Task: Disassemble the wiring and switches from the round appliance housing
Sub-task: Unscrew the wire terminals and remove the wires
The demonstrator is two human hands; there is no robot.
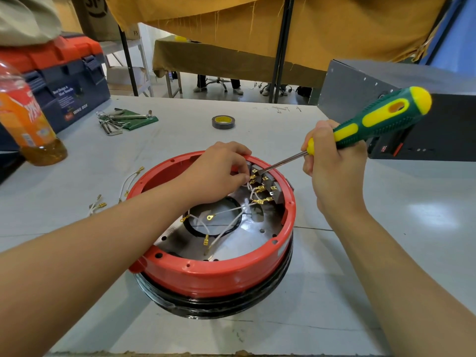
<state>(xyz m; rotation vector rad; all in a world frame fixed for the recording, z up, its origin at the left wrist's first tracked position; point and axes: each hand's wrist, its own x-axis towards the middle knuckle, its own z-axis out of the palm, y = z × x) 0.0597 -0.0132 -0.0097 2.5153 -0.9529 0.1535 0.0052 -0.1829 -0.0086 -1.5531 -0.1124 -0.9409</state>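
Left hand (221,168) pinches a connector (253,178), right hand (332,161) grips the screwdriver (371,124) — I pry gently at the switches (268,180), no yanking wires.

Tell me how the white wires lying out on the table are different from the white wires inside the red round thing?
The loose white wires on the grey table lie free, left of the red round housing, attached to nothing. The white wires inside the housing still run up to the grey switch blocks, where the left hand pinches one and the right hand works a green and yellow screwdriver. Both sets have brass-coloured end terminals.
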